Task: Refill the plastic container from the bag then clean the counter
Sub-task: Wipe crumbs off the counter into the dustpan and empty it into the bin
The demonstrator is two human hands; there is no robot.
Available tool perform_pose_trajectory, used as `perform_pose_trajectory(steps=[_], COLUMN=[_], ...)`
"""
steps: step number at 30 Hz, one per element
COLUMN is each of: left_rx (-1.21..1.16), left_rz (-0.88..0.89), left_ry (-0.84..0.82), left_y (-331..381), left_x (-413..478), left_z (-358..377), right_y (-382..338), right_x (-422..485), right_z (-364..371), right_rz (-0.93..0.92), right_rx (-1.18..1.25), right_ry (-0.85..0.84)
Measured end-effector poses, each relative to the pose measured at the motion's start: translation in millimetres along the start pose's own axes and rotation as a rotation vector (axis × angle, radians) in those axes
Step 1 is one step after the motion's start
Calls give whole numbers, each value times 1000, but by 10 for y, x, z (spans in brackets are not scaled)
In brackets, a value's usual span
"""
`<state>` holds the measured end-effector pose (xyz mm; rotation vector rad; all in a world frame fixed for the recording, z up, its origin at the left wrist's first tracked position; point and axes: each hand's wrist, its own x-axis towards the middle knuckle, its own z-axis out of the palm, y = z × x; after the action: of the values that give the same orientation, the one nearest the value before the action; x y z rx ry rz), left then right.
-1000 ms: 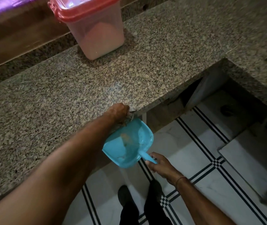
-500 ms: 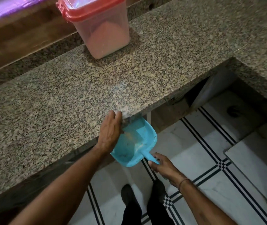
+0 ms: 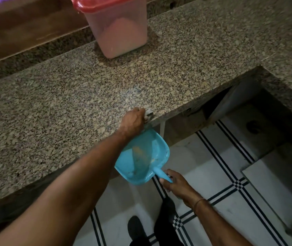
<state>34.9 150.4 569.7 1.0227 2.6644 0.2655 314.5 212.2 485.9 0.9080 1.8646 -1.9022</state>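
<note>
A clear plastic container [image 3: 118, 31] with a red lid stands at the back of the granite counter [image 3: 177, 68], part filled with pinkish powder. My left hand [image 3: 134, 121] rests at the counter's front edge, closed on a small pale cloth [image 3: 148, 114] that pokes out past the fingers. Just below that edge hangs a blue dustpan [image 3: 141, 157] with a little yellowish powder in it. My right hand [image 3: 175, 183] grips the dustpan's handle. No bag is in view.
The counter turns a corner at the right [image 3: 283, 59]. Below it is a dark open space [image 3: 248, 110]. The floor [image 3: 221, 201] has white tiles with black lines, and my feet [image 3: 136, 228] stand close to the counter.
My left hand has slid from the dustpan's mouth back up onto the counter's edge with the cloth. The dustpan stays under the edge in my right hand.
</note>
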Motion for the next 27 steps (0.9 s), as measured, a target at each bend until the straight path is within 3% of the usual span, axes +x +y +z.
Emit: perform_pose_trajectory(steps=[4,11,14,17,21,27], left_rx=[72,97,209,140,-239,-410], left_rz=[8,189,210,53,-249,-664], left_ry=[-95,23,-111,-162,70,202], left_y=[-20,-200,-197,-391,-822,-1831], left_x=[68,-457,-865,-1299,-1864,-3196], left_z=[-95,18,197,324,351,460], right_y=[-44,-87,-95,-73,-8,23], right_x=[-14,-134,-161,-201,-245,-336], right_z=[96,179,275,448,786,1752], right_rz=[-8,-30,-22,-39,-82,-99], right_rx=[-21,-17,-50,-124,-239,-480], right_ry=[-12,0,4,-16,-87,-312])
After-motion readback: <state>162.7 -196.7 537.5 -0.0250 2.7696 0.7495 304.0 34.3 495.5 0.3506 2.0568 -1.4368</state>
